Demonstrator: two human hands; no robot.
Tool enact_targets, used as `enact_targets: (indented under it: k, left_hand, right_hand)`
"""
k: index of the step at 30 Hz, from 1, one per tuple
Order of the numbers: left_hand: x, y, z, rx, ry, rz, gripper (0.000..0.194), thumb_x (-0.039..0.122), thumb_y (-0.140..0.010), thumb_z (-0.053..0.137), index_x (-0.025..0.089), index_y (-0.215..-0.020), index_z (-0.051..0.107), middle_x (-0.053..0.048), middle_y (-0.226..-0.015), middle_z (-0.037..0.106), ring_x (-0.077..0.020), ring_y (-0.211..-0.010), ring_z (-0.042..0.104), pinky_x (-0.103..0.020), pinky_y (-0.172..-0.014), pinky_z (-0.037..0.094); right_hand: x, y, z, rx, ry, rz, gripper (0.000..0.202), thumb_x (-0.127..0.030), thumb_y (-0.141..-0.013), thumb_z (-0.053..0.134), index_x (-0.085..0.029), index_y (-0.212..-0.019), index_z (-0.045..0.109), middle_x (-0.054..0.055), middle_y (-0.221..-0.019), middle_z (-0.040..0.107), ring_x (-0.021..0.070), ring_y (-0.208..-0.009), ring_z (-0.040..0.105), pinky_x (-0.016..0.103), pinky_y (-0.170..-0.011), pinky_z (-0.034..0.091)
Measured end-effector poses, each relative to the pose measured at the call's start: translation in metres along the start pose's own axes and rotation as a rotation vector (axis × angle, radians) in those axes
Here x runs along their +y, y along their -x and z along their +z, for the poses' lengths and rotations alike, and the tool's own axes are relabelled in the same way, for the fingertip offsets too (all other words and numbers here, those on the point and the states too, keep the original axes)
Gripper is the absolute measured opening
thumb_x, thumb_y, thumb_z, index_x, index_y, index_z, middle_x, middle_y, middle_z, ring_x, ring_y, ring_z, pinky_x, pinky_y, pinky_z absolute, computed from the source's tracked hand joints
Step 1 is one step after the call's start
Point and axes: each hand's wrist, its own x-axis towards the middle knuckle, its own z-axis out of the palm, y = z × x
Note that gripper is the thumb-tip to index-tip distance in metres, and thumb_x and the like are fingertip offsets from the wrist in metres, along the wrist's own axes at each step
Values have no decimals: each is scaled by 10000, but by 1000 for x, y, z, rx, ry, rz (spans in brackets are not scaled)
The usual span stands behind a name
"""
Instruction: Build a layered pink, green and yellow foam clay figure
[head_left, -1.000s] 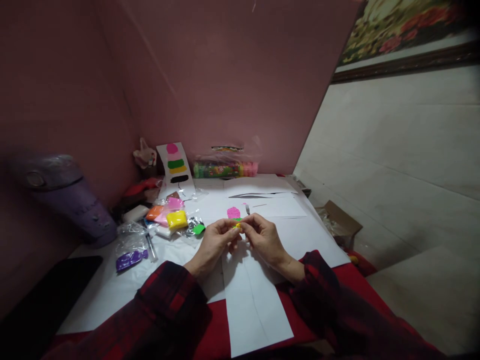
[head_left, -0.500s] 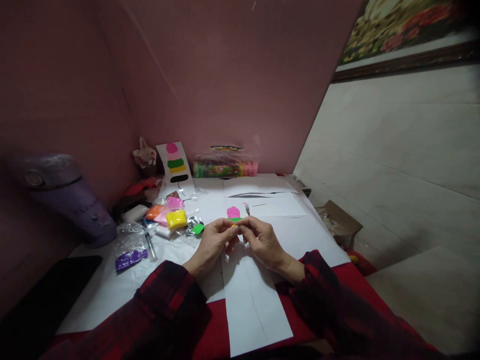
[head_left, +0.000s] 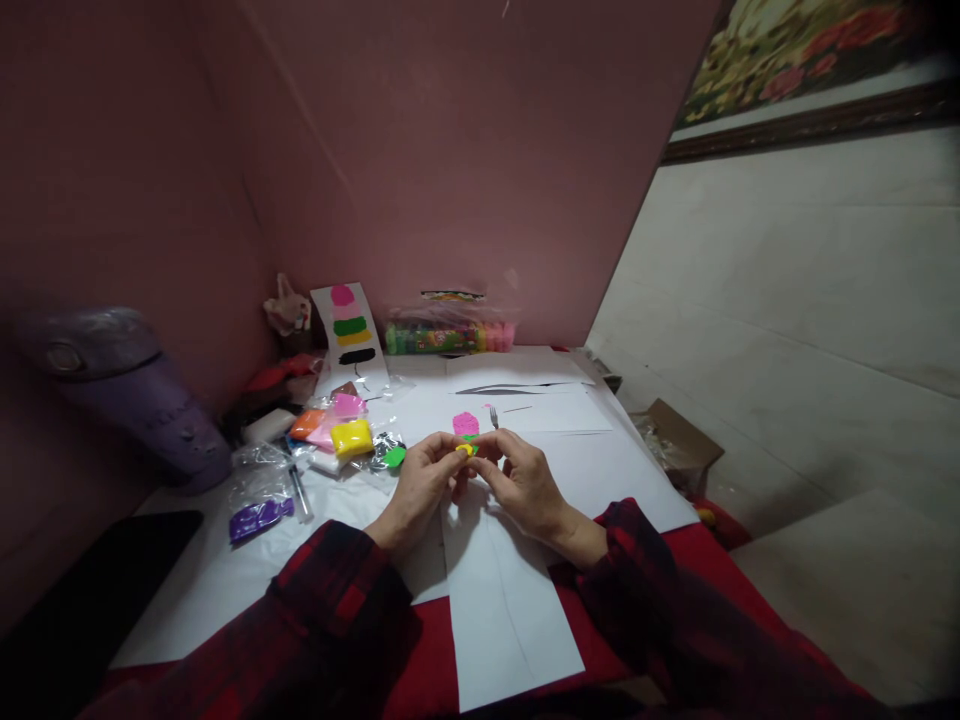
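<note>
1. I find the small yellow piece (head_left: 466, 449) just below the frame's centre, raised between both hands; pinching with fingertips probably suits something so little.
2. My left hand (head_left: 421, 490) has thumb and forefinger nearly closed on it, other fingers curled beneath.
3. My right hand (head_left: 526, 487) is bent inward, fingertips at the piece's right edge – whether they grip or merely touch, I cannot tell.
4. Just above the fingers, a textured pink patch (head_left: 466, 424) lies on white paper beside a small fork (head_left: 493, 417), seemingly left within easy reach.
5. Left of centre sits an opened-out cluster with a yellow packet (head_left: 351, 438); at upper left of that, a colour-striped card (head_left: 351, 340) leans upright, presumably for viewing.
</note>
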Motion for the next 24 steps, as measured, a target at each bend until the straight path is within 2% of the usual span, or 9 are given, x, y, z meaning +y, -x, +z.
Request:
enact_targets:
  k: [11, 24]
  left_hand:
    - [-6, 0, -5, -50, 29, -27, 320, 376, -735, 724, 144, -908, 588, 23, -604, 581, -75, -444, 509, -195, -433, 388]
    - [-4, 1, -3, -46, 18, -60, 306, 374, -717, 735, 145, -860, 590, 36, -591, 563, -66, -435, 495, -189, -432, 381]
  right_hand:
    - [1, 1, 0, -23, 15, -44, 115, -170, -846, 633, -188, -959, 639, 18, -808, 598, 142, -670, 555, 264, -595, 464]
    - [5, 1, 1, -53, 65, -19, 124, -152, -853, 619, -186, -971, 636, 19, -827, 597, 146, -686, 560, 266, -610, 454]
